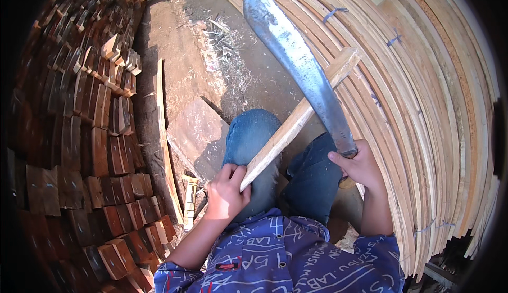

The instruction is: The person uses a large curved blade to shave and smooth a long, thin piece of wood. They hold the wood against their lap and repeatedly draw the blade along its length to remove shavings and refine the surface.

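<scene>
My right hand (360,163) is wrapped round the wooden handle of a machete (301,65). Its broad, worn steel blade points up and away to the left. My left hand (228,191) grips the near end of a pale wooden stick (280,137). The stick slants up to the right across my knees, and its far part passes behind the blade. Whether blade and stick touch, I cannot tell. Beneath them are my bent knees in blue jeans (253,134).
Stacked brown wooden blocks (100,150) rise along the left. Long bundled wooden strips (418,107) tied with bands fill the right. A flat board (198,129) lies before my knees, beside a thin long strip (161,134). Wood shavings (225,44) litter the ground ahead.
</scene>
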A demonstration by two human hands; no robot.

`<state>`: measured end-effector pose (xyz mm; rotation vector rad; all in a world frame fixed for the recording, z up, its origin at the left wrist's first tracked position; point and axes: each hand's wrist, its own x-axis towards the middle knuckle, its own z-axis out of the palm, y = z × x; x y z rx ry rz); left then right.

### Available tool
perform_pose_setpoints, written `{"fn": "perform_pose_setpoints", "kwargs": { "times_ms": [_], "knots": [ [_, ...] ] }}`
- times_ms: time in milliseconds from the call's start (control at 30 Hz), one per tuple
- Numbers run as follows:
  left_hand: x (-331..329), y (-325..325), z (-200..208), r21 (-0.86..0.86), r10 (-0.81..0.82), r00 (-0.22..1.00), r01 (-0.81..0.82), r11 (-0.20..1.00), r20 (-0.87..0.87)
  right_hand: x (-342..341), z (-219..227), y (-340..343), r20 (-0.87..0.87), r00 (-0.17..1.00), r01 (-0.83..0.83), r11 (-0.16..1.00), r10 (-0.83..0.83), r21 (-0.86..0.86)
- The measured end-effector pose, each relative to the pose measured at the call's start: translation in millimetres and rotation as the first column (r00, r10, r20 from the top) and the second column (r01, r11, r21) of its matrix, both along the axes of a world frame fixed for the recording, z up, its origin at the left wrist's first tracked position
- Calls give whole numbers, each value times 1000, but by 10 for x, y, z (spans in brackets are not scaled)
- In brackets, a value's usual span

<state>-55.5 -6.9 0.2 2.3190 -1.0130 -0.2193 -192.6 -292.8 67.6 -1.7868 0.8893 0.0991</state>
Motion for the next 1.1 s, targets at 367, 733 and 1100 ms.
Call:
{"fn": "perform_pose_setpoints", "kwargs": {
  "times_ms": [367, 733, 1100],
  "knots": [
    [-11, -24, 33, -5, 25, 999, -25, 1000, -43, -94, -22, 16, 13, 999, 32, 999, -32, 44],
    [26, -9, 3, -27, 24, 998, -26, 999, -60, -38, -105, 76, 32, 998, 58, 991, -62, 117],
    [32, -10, 24, -38, 33, 996, -36, 999, -81, -68, -205, 135, 92, 993, 58, 977, -78, 205]
  ]
}}
